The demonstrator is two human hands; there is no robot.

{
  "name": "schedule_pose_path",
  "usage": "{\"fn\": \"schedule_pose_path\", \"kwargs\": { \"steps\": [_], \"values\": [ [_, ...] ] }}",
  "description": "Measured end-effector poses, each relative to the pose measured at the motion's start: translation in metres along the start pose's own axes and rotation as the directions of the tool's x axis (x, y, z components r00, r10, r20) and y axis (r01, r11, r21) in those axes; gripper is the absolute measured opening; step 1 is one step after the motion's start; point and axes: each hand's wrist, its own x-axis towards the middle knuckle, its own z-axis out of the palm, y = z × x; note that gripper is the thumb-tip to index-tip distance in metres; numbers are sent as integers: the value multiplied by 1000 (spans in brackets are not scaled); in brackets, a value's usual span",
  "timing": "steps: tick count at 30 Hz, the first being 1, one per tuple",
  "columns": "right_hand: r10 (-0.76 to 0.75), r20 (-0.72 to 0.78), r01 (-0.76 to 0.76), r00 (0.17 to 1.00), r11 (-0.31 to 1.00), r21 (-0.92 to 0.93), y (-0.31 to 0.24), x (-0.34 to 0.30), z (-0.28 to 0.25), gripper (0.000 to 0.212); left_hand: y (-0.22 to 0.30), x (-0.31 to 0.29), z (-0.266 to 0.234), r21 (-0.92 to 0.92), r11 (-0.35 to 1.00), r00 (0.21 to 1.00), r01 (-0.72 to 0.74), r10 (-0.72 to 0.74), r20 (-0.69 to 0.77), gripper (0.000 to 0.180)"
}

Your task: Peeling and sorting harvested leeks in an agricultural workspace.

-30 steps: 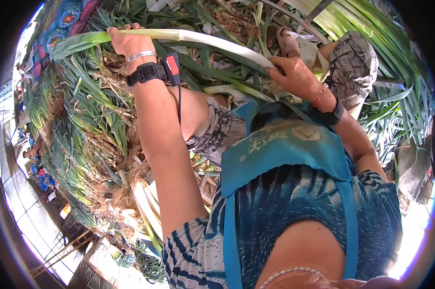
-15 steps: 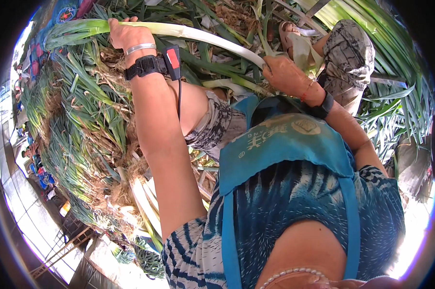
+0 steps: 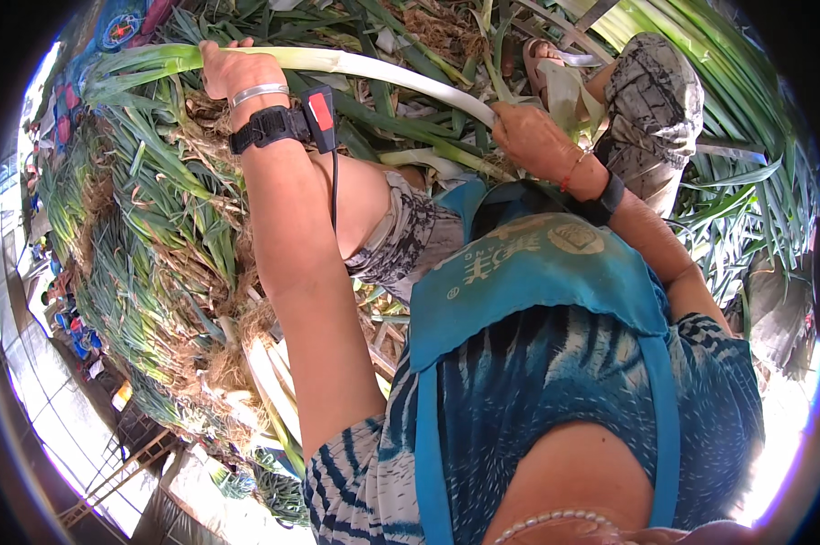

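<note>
A long leek (image 3: 383, 69) with a white shaft and green leaves stretches between my two hands, bowed slightly. My left hand (image 3: 239, 71) is closed round it where the shaft turns into the leaves, which hang off to the left. At the other end, my right hand (image 3: 530, 136) grips the white base; the root tip is hidden by the fingers. Below and behind the leek lie loose leaves and trimmings (image 3: 401, 118).
A big heap of unpeeled leeks (image 3: 156, 245) with roots fills the left side. More leeks with pale shafts (image 3: 682, 54) are stacked at the upper right. My knee (image 3: 651, 100) and sandalled foot (image 3: 539, 64) are beyond my right hand. A blue apron (image 3: 537, 282) covers my lap.
Both hands, with the leek between them, have shifted very slightly to the left. The grip of each hand looks the same.
</note>
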Motion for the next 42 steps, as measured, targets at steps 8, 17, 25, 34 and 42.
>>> {"fn": "schedule_pose_path", "kwargs": {
  "steps": [8, 17, 25, 34, 42],
  "values": [
    [26, -146, -18, 989, 998, 54, 11, 6, -6, 18, 2, -17, 0, -68, 997, 998, 28, -31, -50, 37],
    [168, -213, -124, 962, 971, 205, 16, 5, -25, 23, 6, 14, -12, -182, 967, 801, 178, -35, 597, 31],
    [466, 335, -472, 819, 215, 855, 38, -4, -25, 30, 17, -9, -9, -295, 866, 426, 403, 108, 898, 19],
    [325, 484, -345, 813, -400, 849, 61, -3, -9, 24, 25, -1, -22, -440, 819, 416, 367, 279, 865, 25],
    [65, 399, -63, 914, 998, -18, 82, -11, 34, 40, 33, 14, -35, -475, 880, 843, -20, 270, 466, 50]
  ]
}}
